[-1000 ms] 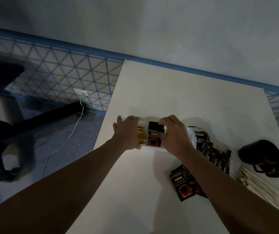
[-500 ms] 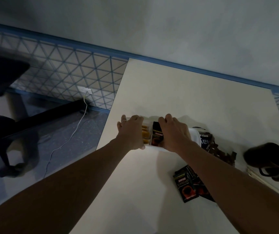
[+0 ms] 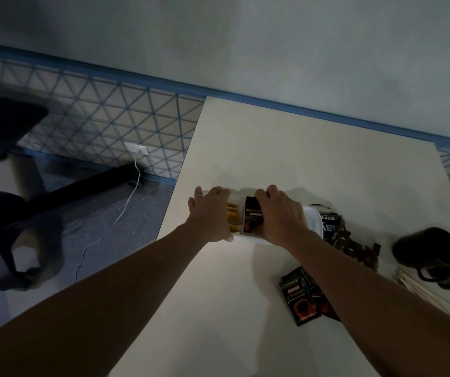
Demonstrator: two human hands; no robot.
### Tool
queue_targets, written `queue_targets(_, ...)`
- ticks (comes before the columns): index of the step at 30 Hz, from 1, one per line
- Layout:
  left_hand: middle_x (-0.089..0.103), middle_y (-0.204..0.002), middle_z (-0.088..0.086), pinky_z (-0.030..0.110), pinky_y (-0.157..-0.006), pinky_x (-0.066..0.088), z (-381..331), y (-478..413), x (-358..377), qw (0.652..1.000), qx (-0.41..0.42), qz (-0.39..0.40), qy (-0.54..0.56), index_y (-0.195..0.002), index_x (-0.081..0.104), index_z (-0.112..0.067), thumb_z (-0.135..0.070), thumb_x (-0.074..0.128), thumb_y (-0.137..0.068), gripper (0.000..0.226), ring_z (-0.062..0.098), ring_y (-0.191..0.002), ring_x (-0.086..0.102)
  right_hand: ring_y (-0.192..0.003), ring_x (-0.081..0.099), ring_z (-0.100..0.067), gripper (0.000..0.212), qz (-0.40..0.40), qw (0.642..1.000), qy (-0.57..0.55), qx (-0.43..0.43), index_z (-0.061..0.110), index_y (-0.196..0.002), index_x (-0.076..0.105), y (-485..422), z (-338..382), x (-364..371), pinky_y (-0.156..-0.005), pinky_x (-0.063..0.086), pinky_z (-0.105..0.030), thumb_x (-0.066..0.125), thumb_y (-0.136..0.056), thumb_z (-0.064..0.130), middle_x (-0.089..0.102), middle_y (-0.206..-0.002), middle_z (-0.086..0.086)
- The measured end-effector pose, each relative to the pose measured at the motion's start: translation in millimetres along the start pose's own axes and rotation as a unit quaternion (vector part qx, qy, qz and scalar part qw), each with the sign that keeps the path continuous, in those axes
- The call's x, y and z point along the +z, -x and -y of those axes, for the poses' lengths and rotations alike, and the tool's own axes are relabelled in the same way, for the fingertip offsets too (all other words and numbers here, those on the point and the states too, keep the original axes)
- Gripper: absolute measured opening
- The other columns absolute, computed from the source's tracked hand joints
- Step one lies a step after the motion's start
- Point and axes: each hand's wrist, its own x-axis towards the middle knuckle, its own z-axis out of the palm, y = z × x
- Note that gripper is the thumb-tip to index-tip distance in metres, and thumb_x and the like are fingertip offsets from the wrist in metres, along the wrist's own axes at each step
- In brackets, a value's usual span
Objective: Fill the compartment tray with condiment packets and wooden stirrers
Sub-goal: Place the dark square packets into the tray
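Note:
A white compartment tray lies on the cream table, mostly hidden under both hands. My left hand grips the tray's left end, fingers curled over its far rim. Yellow packets fill the compartment beside it. Black coffee packets stand in the middle compartment, and my right hand holds them with its fingers curled over their far edge. More black coffee packets lie loose on the table under my right forearm. Wooden stirrers lie in a pile at the right.
Blue-and-white packets and a heap of brown packets lie right of the tray. A dark mug-like object stands above the stirrers. The table's left edge drops to the floor, with a chair and a white cable.
My right hand has moved left and lower over the black packets, pushing them deeper into the middle compartment. My left hand has kept its grip on the tray's end.

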Motion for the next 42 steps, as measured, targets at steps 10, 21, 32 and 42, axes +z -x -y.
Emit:
queue_targets(10, 0.017, -0.159, 0.004, 0.056, -0.118, 0.009, -11.2, 9.4, -3.6, 0.999, 0.010, -0.018, -0.028, -0.151, 0.018, -0.022, -0.041, 0.084, -0.068, 0.107, 0.046, -0.146, 0.000, -0.118, 0.057, -0.021, 0.074, -0.050, 0.988, -0.129, 0.065, 0.032, -0.142, 0.040, 46.2, -24.4, -20.3, -0.087, 0.048, -0.037, 0.075, -0.079, 0.050, 0.044, -0.137, 0.002)
queue_targets(21, 0.068, -0.103, -0.001, 0.025, -0.083, 0.051, -79.6, 56.1, 29.7, 0.960, 0.137, -0.136, 0.202, -0.108, 0.067, -0.015, -0.024, 0.081, -0.075, 0.037, 0.012, -0.091, 0.063, -0.087, 0.063, -0.007, 0.033, -0.139, 0.934, -0.264, 0.197, 0.034, -0.115, 0.064, 122.4, -64.4, -11.3, -0.074, 0.052, -0.029, 0.071, -0.083, 0.041, 0.067, -0.102, 0.017)
queue_targets(32, 0.060, -0.117, 0.008, 0.036, -0.086, 0.052, -104.7, 71.2, 115.8, 0.994, 0.005, 0.020, 0.107, -0.123, 0.049, -0.012, -0.037, 0.070, -0.082, 0.052, 0.028, -0.108, 0.059, -0.084, 0.066, -0.009, 0.026, -0.124, 0.875, -0.336, 0.325, 0.020, -0.113, 0.069, 196.6, -81.7, 48.7, -0.072, 0.057, -0.032, 0.069, -0.089, 0.031, 0.074, -0.099, 0.005)
queue_targets(42, 0.049, -0.119, 0.007, 0.041, -0.084, 0.049, -114.1, 74.7, 148.0, 0.985, -0.081, -0.021, 0.151, -0.120, 0.039, -0.017, -0.036, 0.079, -0.075, 0.063, 0.030, -0.109, 0.056, -0.079, 0.060, -0.009, 0.041, -0.101, 0.850, -0.396, 0.333, 0.018, -0.122, 0.055, 188.3, -66.1, 71.2, -0.056, 0.044, -0.020, 0.070, -0.087, 0.032, 0.063, -0.098, 0.002)
